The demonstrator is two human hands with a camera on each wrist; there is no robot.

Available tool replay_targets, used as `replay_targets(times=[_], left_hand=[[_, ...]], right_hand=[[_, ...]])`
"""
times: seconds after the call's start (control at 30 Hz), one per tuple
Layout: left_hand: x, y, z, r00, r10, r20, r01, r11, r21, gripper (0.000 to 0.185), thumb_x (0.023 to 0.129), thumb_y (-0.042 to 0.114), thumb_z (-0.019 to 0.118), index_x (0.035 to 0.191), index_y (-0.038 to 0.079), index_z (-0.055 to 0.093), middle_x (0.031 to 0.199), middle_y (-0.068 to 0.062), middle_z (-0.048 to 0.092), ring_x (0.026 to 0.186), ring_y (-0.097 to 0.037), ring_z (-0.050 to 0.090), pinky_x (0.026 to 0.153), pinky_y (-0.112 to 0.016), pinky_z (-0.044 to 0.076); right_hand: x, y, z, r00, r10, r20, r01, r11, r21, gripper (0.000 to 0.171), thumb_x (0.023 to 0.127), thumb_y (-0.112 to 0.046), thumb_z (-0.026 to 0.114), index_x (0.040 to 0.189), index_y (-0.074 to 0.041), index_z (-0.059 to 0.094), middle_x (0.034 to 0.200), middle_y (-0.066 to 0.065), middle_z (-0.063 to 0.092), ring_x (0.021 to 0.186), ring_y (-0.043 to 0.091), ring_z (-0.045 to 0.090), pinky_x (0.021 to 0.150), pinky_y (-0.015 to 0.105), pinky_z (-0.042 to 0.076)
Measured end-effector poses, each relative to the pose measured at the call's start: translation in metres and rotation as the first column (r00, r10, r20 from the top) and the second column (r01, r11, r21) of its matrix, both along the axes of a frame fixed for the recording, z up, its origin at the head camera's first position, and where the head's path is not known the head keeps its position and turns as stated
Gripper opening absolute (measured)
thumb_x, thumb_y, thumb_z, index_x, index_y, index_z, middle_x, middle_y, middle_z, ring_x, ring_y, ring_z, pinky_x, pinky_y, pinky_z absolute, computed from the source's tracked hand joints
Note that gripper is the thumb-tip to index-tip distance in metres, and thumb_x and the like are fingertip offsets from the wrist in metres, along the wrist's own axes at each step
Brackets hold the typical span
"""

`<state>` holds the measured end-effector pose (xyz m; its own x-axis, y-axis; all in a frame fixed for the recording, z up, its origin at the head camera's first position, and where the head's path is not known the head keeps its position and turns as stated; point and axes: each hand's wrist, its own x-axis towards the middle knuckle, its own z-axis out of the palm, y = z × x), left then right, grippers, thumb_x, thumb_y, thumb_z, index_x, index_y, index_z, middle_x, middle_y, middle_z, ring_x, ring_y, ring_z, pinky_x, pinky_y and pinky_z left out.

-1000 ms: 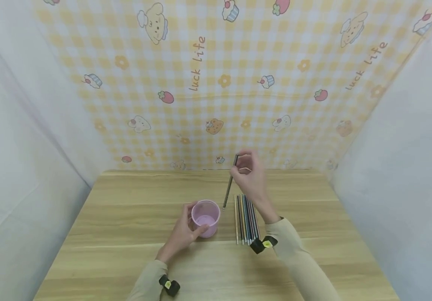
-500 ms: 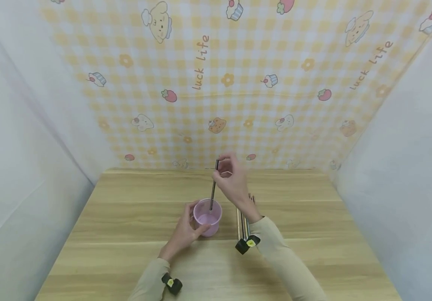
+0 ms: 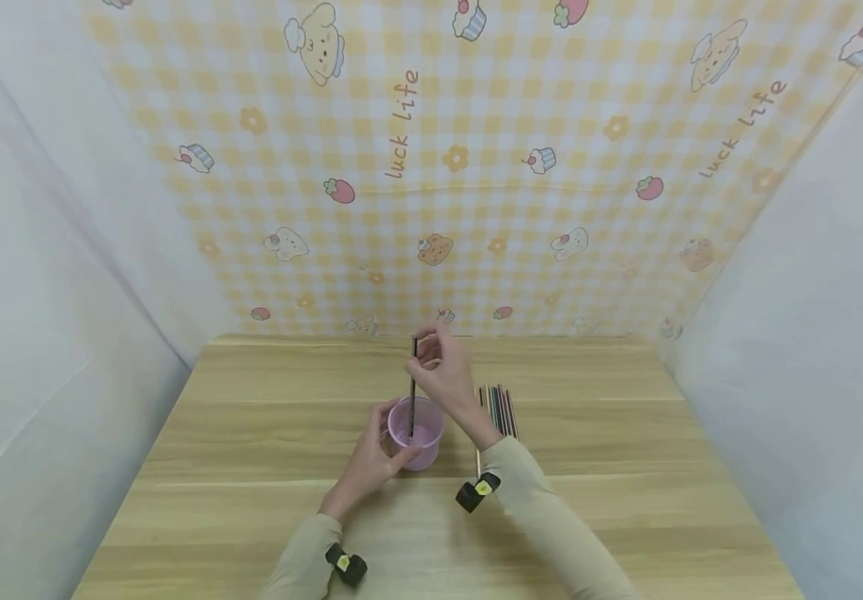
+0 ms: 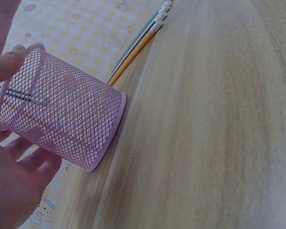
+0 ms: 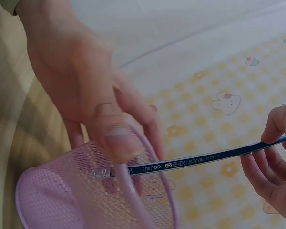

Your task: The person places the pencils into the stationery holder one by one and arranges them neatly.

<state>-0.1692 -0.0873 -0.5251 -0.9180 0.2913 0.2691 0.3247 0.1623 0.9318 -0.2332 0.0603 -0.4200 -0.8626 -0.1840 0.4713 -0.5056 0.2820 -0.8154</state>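
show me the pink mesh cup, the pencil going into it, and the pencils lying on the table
pink mesh cup [image 4: 71, 124], left wrist view, on its mesh side wall
pencil [image 5: 200, 159], right wrist view, on the printed mid-shaft
row of pencils [image 3: 501, 407], head view, on the shafts beside the right wrist

Pink mesh cup [image 3: 415, 433], dk-blue pencil [image 5: 200, 160], yellow-checked cartoon backdrop [image 3: 476, 167], light wood table [image 3: 626, 467]

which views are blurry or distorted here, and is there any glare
Head view: sharp, evenly lit, wide-angle bend at the walls, no glare. Left wrist view: mesh cup crisp, left hand blurred. Right wrist view: pencil readable, cup rim and left hand soft.
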Motion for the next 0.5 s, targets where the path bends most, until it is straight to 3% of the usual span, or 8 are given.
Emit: replay_targets(times=[0.13, 0.5], left_hand=[[0.0, 0.001, 0.0, 1.0, 0.015, -0.021, -0.015, 1.0, -0.005, 0.076, 0.077, 0.011, 0.073, 0.135, -0.004, 0.026, 0.135, -0.021, 0.04, 0.121, -0.039, 0.045, 0.102, -0.053, 0.038], [0.002, 0.001, -0.001, 0.999, 0.028, -0.017, -0.028, 1.0, -0.001, 0.074, 0.079, 0.012, 0.072, 0.136, -0.002, 0.026, 0.139, -0.021, 0.035, 0.124, -0.037, 0.042, 0.101, -0.054, 0.039]], right_hand=[[-0.01, -0.002, -0.023, 1.0, -0.013, 0.028, 0.012, 1.0, 0.018, 0.036, 0.073, 0.002, 0.062, 0.106, -0.007, 0.052, 0.079, 0.009, 0.059, 0.069, 0.017, 0.061, 0.059, 0.019, 0.056], [-0.009, -0.008, -0.051, 0.995, 0.021, 0.093, -0.032, 0.992, 0.124, 0.036, 0.075, -0.003, 0.062, 0.109, -0.009, 0.051, 0.083, 0.005, 0.06, 0.072, 0.012, 0.061, 0.062, 0.018, 0.055]])
